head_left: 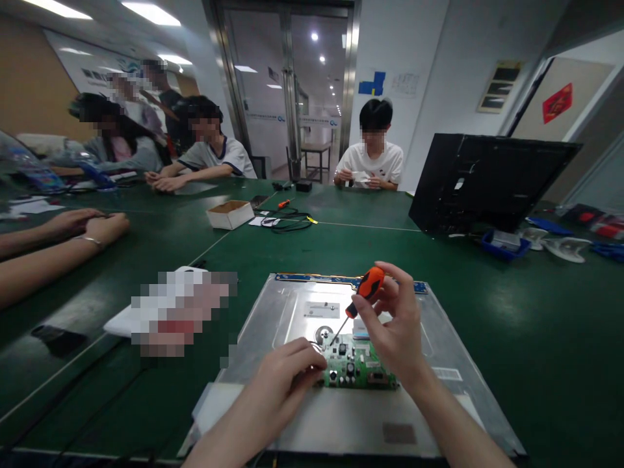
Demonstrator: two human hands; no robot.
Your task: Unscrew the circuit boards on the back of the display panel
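My right hand point(397, 318) grips a screwdriver point(370, 285) by its orange and black handle, with the shaft slanting down to the left. Its tip is at the upper left corner of a green circuit board point(358, 367); whether it sits in a screw is too small to tell. At the board's left edge my left hand point(292, 370) has its fingers closed beside a thin wire loop; what they pinch is hidden. Beneath both hands lies a flat metal display panel point(287, 318), a narrow blue circuit strip point(312, 278) along its far edge.
A black monitor point(492, 182) stands at the right beside a blue tray point(504, 246). An open cardboard box point(230, 214) and black cables point(292, 224) lie farther off. Left are a white object point(180, 279), partly blurred, and another person's hands point(104, 227). More people sit across the green table point(526, 325).
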